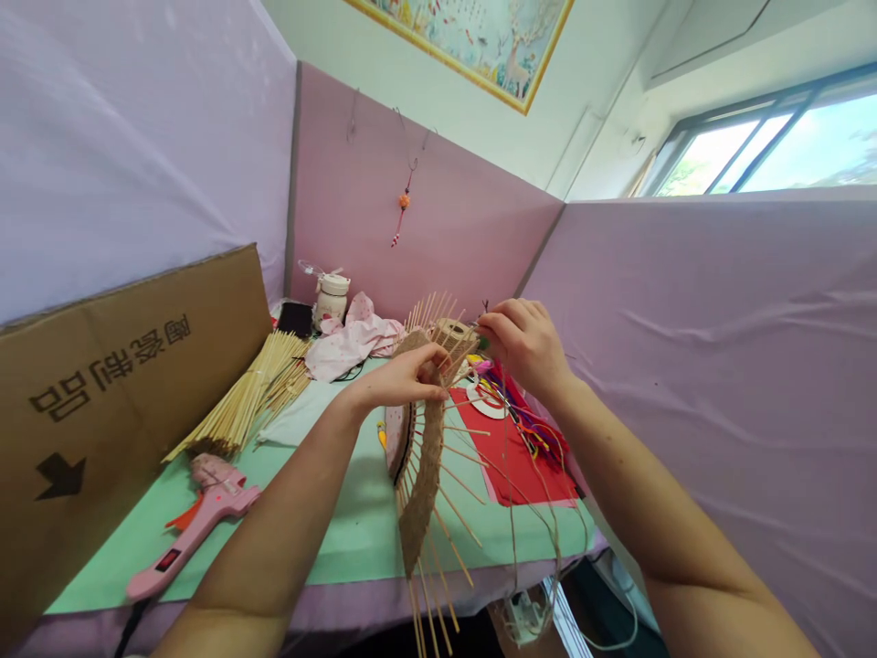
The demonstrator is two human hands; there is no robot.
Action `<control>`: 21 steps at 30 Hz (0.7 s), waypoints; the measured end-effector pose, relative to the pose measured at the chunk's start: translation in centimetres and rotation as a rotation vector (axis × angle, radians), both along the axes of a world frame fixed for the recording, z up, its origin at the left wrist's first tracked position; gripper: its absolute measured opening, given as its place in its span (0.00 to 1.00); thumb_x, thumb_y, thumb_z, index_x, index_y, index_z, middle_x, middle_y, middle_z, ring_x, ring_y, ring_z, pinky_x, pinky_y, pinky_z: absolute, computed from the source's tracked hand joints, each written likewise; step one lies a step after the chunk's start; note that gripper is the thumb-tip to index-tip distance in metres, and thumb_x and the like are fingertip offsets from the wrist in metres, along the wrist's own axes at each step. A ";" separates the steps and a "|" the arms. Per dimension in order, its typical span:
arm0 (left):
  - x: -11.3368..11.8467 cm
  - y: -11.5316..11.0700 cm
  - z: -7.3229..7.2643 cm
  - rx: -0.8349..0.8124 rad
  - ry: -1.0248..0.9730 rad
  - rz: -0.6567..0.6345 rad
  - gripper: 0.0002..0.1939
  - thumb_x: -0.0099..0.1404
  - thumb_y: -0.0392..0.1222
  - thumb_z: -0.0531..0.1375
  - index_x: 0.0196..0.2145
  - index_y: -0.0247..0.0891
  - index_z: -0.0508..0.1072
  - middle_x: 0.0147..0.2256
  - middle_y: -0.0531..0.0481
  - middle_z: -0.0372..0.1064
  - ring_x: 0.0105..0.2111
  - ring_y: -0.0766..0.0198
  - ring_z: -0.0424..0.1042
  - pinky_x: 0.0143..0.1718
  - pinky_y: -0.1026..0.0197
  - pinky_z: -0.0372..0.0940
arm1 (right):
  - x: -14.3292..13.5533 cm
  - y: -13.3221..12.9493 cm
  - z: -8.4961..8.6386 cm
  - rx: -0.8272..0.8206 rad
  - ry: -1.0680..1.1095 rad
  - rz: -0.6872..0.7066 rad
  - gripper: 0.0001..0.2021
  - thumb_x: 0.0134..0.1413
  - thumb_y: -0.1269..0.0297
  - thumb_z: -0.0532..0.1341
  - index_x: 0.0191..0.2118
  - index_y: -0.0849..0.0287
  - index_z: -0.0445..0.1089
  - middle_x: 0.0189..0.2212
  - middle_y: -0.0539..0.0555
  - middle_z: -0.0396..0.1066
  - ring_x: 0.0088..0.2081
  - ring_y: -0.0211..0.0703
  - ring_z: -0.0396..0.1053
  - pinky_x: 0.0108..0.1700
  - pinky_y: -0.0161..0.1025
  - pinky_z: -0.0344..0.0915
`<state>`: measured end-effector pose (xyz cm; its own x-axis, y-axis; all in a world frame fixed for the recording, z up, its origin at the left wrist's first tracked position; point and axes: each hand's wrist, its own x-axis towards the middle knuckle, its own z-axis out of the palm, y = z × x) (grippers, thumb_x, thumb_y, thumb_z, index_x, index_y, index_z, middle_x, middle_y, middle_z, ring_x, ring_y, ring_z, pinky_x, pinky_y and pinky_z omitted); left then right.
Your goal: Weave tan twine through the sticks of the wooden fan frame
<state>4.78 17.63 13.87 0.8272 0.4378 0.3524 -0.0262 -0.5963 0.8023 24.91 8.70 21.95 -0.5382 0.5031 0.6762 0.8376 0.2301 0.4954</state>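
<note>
A curved craft piece with a burlap band [423, 475] stands upright over the table's front part, thin wooden sticks fanning out from it. My left hand [415, 376] is closed on the upper part of the band, thumb in front. To its right my right hand [524, 343] is raised with fingers pinched together near the top of the piece; what they hold is too small to make out. Thin twine [512, 493] hangs below my right hand past the table edge. A roll of burlap ribbon [454, 336] sits behind, between my hands.
A pink glue gun [198, 530] lies at the front left, beside a bundle of sticks [239, 395] and a cardboard sheet [137, 366]. A white bottle [332, 300] and pink cloth [353, 338] stand behind. Red sheets [511, 457] and colourful cords [541, 434] lie at right.
</note>
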 end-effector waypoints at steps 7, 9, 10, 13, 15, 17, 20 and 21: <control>-0.4 -0.1 0.2 -0.013 0.024 0.020 0.22 0.56 0.47 0.64 0.46 0.38 0.65 0.30 0.56 0.64 0.29 0.66 0.66 0.29 0.64 0.58 | -1.1 -0.1 1.0 -0.043 -0.037 0.019 0.11 0.67 0.66 0.51 0.39 0.57 0.71 0.35 0.57 0.71 0.39 0.47 0.63 0.43 0.44 0.57; -0.4 -0.1 0.2 -0.010 0.025 0.022 0.22 0.56 0.46 0.64 0.46 0.38 0.65 0.31 0.56 0.65 0.29 0.66 0.66 0.29 0.63 0.58 | -1.2 -0.1 1.1 -0.049 -0.042 0.031 0.10 0.67 0.67 0.52 0.41 0.57 0.71 0.36 0.57 0.71 0.39 0.47 0.64 0.43 0.43 0.58; -0.4 -0.1 0.3 -0.008 0.023 0.023 0.22 0.56 0.46 0.64 0.46 0.38 0.65 0.31 0.55 0.65 0.30 0.66 0.67 0.29 0.63 0.59 | -1.3 -0.1 1.1 -0.055 -0.032 0.033 0.10 0.67 0.67 0.52 0.41 0.57 0.71 0.36 0.57 0.71 0.39 0.47 0.64 0.43 0.43 0.58; -0.4 -0.1 0.3 -0.011 0.023 0.027 0.22 0.56 0.45 0.64 0.46 0.38 0.66 0.31 0.55 0.66 0.31 0.64 0.69 0.30 0.63 0.60 | -1.5 0.2 1.3 -0.092 0.060 0.033 0.10 0.66 0.66 0.53 0.39 0.57 0.72 0.34 0.56 0.71 0.38 0.46 0.65 0.42 0.43 0.59; -0.4 -0.1 0.3 -0.018 0.032 0.025 0.22 0.56 0.45 0.64 0.47 0.38 0.65 0.30 0.55 0.66 0.31 0.63 0.69 0.30 0.62 0.60 | -1.6 0.7 1.1 -0.128 0.175 0.036 0.09 0.64 0.66 0.55 0.36 0.57 0.72 0.32 0.56 0.71 0.36 0.45 0.65 0.40 0.42 0.59; -0.3 -0.1 0.2 -0.024 0.033 0.024 0.23 0.56 0.45 0.64 0.47 0.38 0.65 0.31 0.54 0.67 0.31 0.63 0.70 0.30 0.62 0.61 | -1.4 1.4 0.6 -0.175 0.321 0.037 0.08 0.61 0.66 0.57 0.33 0.58 0.72 0.30 0.54 0.70 0.34 0.44 0.66 0.38 0.40 0.60; 0.0 -0.2 -0.1 -0.058 -0.014 0.024 0.26 0.55 0.43 0.66 0.49 0.38 0.62 0.41 0.49 0.67 0.30 0.67 0.69 0.30 0.62 0.62 | -0.7 2.9 -0.9 -0.245 0.537 0.010 0.06 0.56 0.67 0.58 0.31 0.58 0.72 0.28 0.52 0.71 0.30 0.41 0.65 0.35 0.38 0.59; 0.1 -0.3 -0.2 -0.082 -0.039 0.026 0.28 0.54 0.43 0.66 0.50 0.38 0.60 0.44 0.47 0.66 0.30 0.68 0.68 0.30 0.63 0.63 | -0.4 3.5 -1.6 -0.265 0.600 -0.011 0.06 0.55 0.67 0.58 0.30 0.58 0.72 0.27 0.52 0.71 0.29 0.40 0.65 0.34 0.38 0.58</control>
<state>4.91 17.37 13.69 0.8016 0.4876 0.3459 -0.0435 -0.5295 0.8472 24.51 12.15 20.34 -0.1003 0.6972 0.7098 0.9538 0.2705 -0.1309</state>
